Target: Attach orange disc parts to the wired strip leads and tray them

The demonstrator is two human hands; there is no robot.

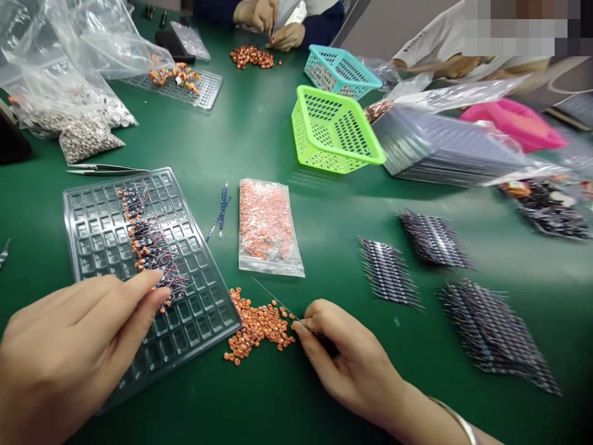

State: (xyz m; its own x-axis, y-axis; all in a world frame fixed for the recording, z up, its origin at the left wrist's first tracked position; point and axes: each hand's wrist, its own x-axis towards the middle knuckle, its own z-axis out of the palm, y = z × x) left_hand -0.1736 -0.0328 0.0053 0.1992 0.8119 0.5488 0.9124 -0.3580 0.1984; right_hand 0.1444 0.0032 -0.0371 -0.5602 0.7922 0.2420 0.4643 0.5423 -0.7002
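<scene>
My left hand (88, 334) is over the clear plastic blister tray (204, 321), thumb and forefinger pinched at the near end of a row of small orange-capped components with thin wire leads (143, 238). The fingertips partly hide the part between them. My right hand (343, 352) is closed on a thin, straight needle-like rod (275, 298), which points up and left. Its tip is over the green table, just beyond a loose pile of small orange ring-like caps (259, 327). The fingertips of this hand are at the pile's right edge.
A zip bag of orange caps (266, 225) lies ahead, tweezers (109, 169) behind the tray. Bundles of wired components (389, 272) are at right. Green (340, 133) and blue baskets (343, 71) stand farther back, near stacked clear trays (454, 148). Another person's hands (273, 28) work opposite.
</scene>
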